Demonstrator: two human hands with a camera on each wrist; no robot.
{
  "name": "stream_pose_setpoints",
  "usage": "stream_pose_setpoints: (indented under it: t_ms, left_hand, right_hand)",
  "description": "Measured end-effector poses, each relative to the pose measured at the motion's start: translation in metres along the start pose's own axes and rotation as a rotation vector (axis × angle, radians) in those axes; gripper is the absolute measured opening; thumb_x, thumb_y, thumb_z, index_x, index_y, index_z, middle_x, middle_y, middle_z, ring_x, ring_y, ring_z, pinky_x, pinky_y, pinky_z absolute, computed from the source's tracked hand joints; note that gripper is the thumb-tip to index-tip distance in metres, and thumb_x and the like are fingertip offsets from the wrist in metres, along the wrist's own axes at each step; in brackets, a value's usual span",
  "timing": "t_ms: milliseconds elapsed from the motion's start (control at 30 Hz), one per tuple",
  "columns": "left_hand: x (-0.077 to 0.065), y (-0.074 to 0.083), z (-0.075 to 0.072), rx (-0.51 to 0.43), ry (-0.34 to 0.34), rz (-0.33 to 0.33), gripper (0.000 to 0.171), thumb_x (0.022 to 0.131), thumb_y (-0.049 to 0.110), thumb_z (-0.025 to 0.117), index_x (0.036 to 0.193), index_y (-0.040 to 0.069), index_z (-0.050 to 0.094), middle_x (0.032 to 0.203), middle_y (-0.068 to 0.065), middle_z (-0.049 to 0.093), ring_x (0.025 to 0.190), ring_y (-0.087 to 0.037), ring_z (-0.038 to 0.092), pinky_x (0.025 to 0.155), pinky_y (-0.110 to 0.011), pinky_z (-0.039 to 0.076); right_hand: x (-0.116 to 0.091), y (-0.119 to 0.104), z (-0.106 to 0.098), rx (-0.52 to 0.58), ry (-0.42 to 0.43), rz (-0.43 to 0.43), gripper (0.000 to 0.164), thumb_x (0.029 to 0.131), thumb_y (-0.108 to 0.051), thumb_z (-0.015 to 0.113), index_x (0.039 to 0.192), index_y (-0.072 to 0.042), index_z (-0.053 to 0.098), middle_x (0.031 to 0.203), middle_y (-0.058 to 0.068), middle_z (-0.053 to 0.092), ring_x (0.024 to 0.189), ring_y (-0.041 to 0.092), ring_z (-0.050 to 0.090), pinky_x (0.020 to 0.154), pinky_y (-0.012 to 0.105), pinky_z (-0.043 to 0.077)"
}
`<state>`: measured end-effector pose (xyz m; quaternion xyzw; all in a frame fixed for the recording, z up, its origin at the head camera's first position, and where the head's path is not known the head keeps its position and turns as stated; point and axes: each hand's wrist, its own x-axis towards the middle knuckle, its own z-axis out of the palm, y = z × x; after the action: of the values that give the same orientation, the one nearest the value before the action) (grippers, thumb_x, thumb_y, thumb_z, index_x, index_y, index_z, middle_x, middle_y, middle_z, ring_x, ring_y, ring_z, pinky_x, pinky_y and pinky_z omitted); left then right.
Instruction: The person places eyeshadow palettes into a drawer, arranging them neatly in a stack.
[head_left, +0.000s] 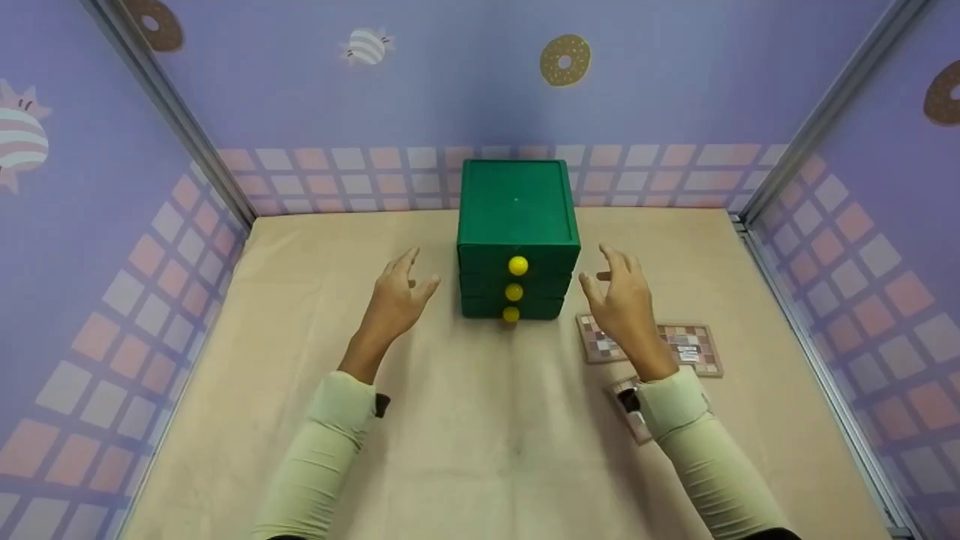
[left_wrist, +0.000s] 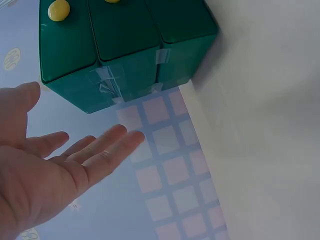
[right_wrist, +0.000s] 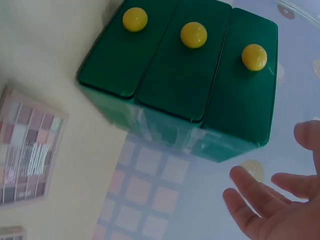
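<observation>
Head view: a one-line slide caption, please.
Left hand and right hand, both empty, flank a green drawer unit with three yellow knobs; gridded palettes lie to the right.

We have the drawer box [head_left: 517, 202] standing at the back of the desk [head_left: 465, 442], before the rear wall [head_left: 465, 90], its three knobs [head_left: 518, 265] facing us, our left grip [head_left: 400, 294] to its left and our right grip [head_left: 622, 301] to its right. Nearer us on the right lies a palette [head_left: 690, 349], under our right wrist, with a second palette [head_left: 634, 421] nearer still, partly below our right sleeve [head_left: 679, 405]
</observation>
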<state>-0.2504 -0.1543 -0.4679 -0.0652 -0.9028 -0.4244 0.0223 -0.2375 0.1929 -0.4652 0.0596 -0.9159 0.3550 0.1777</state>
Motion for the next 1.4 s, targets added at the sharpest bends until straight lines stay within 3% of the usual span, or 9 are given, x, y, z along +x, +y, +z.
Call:
stream_pose_setpoints:
  t_ms: [100, 400, 500, 700, 1033, 1267, 1400]
  left_hand:
    - [0.006, 0.004, 0.005, -0.068, 0.038, 0.006, 0.063, 0.103, 0.032, 0.059, 0.156, 0.005, 0.038, 0.152, -0.023, 0.046, 0.122, -0.04, 0.064, 0.101, -0.049, 0.053]
    - [0.021, 0.012, 0.023, -0.159, 0.103, -0.025, 0.05, 0.104, 0.032, 0.056, 0.149, 0.012, 0.05, 0.141, -0.021, 0.058, 0.124, -0.038, 0.063, 0.103, -0.051, 0.051]
    - [0.026, 0.015, 0.027, -0.208, 0.095, -0.04, 0.049, 0.105, 0.034, 0.053, 0.15, 0.016, 0.049, 0.14, -0.019, 0.059, 0.116, -0.034, 0.067, 0.094, -0.048, 0.056]
    - [0.03, 0.019, 0.034, -0.288, 0.079, -0.075, 0.049, 0.106, 0.038, 0.051, 0.151, 0.019, 0.048, 0.137, -0.014, 0.06, 0.096, -0.022, 0.071, 0.073, -0.031, 0.058]
    - [0.039, 0.025, 0.04, -0.336, 0.114, -0.102, 0.046, 0.106, 0.04, 0.051, 0.146, 0.019, 0.054, 0.132, -0.012, 0.064, 0.1, -0.03, 0.07, 0.074, -0.031, 0.056]
    - [0.042, 0.029, 0.046, -0.336, 0.175, -0.119, 0.042, 0.105, 0.037, 0.053, 0.14, 0.016, 0.06, 0.119, -0.012, 0.071, 0.102, -0.027, 0.07, 0.085, -0.036, 0.056]
    - [0.041, 0.031, 0.046, -0.341, 0.186, -0.14, 0.04, 0.103, 0.038, 0.055, 0.137, 0.017, 0.062, 0.112, -0.01, 0.072, 0.098, -0.03, 0.07, 0.078, -0.034, 0.055]
  right_hand:
    - [0.002, -0.007, 0.009, 0.042, 0.041, -0.023, 0.051, 0.099, -0.021, 0.067, 0.143, 0.001, 0.054, 0.134, 0.024, 0.056, 0.107, 0.036, 0.07, 0.097, 0.054, 0.052]
    - [0.005, -0.027, 0.041, 0.126, 0.063, -0.073, 0.039, 0.098, -0.016, 0.067, 0.135, -0.002, 0.062, 0.125, 0.021, 0.063, 0.095, 0.031, 0.072, 0.086, 0.046, 0.058]
    - [0.006, -0.031, 0.051, 0.142, 0.061, -0.08, 0.038, 0.097, -0.014, 0.068, 0.133, -0.001, 0.064, 0.124, 0.021, 0.064, 0.094, 0.029, 0.072, 0.085, 0.044, 0.059]
    - [0.005, -0.036, 0.069, 0.182, 0.013, -0.061, 0.037, 0.098, -0.015, 0.068, 0.132, -0.001, 0.063, 0.123, 0.021, 0.062, 0.097, 0.028, 0.073, 0.085, 0.037, 0.061]
    - [0.009, -0.045, 0.085, 0.26, 0.009, -0.038, 0.03, 0.097, -0.009, 0.069, 0.126, -0.003, 0.067, 0.119, 0.018, 0.061, 0.102, 0.027, 0.073, 0.086, 0.035, 0.061]
    - [0.012, -0.046, 0.091, 0.257, 0.03, -0.013, 0.025, 0.096, -0.008, 0.07, 0.121, -0.004, 0.069, 0.115, 0.016, 0.06, 0.104, 0.027, 0.072, 0.089, 0.034, 0.06]
    - [0.013, -0.046, 0.094, 0.246, 0.05, -0.011, 0.026, 0.094, -0.008, 0.072, 0.12, -0.004, 0.069, 0.113, 0.016, 0.061, 0.105, 0.028, 0.07, 0.091, 0.036, 0.059]
